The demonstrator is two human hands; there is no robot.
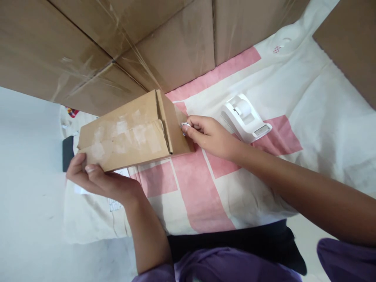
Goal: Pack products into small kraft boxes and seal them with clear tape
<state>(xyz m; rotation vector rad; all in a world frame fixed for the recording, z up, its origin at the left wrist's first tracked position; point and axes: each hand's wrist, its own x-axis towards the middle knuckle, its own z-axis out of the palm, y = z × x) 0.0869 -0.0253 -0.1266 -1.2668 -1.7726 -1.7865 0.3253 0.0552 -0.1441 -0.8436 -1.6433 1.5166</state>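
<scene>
A long cardboard box (129, 133) lies on the cloth, with pale whitish tape patches on its upper face and flaps meeting at its right end. My left hand (101, 182) grips its near left corner, fingers around the left end and thumb at the near edge. At the right end, my right hand (210, 135) pinches a small white piece (185, 126) with dark marks against the box's end face; whether it is paper or tape I cannot tell. Just right of that hand stands a white tape dispenser (246, 117) with a roll in it.
Large taped cartons (176, 47) form a wall along the back. Another brown carton (352, 43) stands at the upper right. The cloth (202, 199) is white and pink. A dark object (67, 153) sits past the box's left end, and printed paper (115, 205) lies under my left wrist.
</scene>
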